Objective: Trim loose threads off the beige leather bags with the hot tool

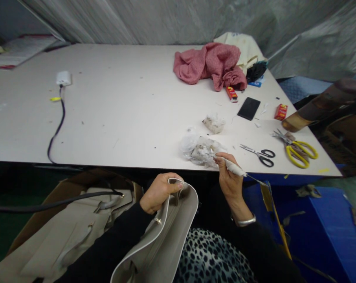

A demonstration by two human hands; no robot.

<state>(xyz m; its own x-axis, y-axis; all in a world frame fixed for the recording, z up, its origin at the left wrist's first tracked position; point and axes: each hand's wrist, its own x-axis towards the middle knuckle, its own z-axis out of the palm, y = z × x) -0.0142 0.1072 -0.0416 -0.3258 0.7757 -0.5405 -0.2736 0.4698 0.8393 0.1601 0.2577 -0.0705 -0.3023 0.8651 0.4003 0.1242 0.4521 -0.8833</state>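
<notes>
My left hand [162, 190] is closed on the top rim of a light grey handbag [178, 228], thumb inside the edge. The bag's mouth gapes toward me above my lap, and a gold-coloured fitting shows on its side. In my right hand [231, 184] is a thin tool with a white-wrapped handle [235, 169], its thin end pointing right; its exact kind is unclear. The fingertips are at the table's front edge, beside a crumpled clear plastic bag [200, 151] with whitish, dark-flecked contents. A smaller similar bundle [213, 124] lies behind it.
Black-handled scissors [259, 154] and yellow-handled scissors [298, 151] lie right on the table [122, 98]. Behind them are a black phone [248, 108], small red boxes [281, 112] and pink cloth [209, 65]. A carton of grey bags [74, 232] stands left, a blue bin [319, 232] right.
</notes>
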